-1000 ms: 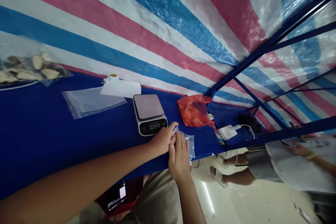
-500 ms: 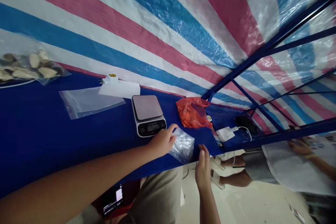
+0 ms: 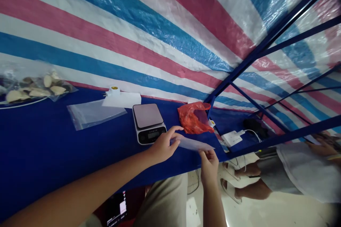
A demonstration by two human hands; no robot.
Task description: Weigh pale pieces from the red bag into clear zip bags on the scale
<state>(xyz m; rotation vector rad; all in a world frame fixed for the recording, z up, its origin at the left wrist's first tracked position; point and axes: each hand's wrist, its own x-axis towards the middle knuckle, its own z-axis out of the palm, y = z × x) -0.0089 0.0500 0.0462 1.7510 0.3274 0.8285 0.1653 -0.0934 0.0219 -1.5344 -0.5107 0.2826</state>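
A small clear plastic bag (image 3: 194, 144) is stretched between my two hands above the blue table (image 3: 106, 156). My left hand (image 3: 165, 145) pinches its left end, close to the front right corner of the kitchen scale (image 3: 148, 117). At the other end, my right hand (image 3: 209, 159) grips the bag's lower right edge between thumb and fingers. The scale has a flat pinkish-grey plate, and its display cannot be read. Just beyond the bag lies a crumpled red plastic bag (image 3: 193, 117).
A flat zip bag (image 3: 93, 114) and white paper (image 3: 122, 100) lie left of the scale, beside a white socket adapter (image 3: 114, 91). Bagged pale pieces (image 3: 37, 90) sit far left. A power strip (image 3: 232, 138) and blue metal frame (image 3: 226, 81) stand right. A person (image 3: 266, 170) is beyond.
My right hand, apart from the clear bag before, now grips its right end. The bag has been lifted and turned edge-on. The view has shifted slightly.
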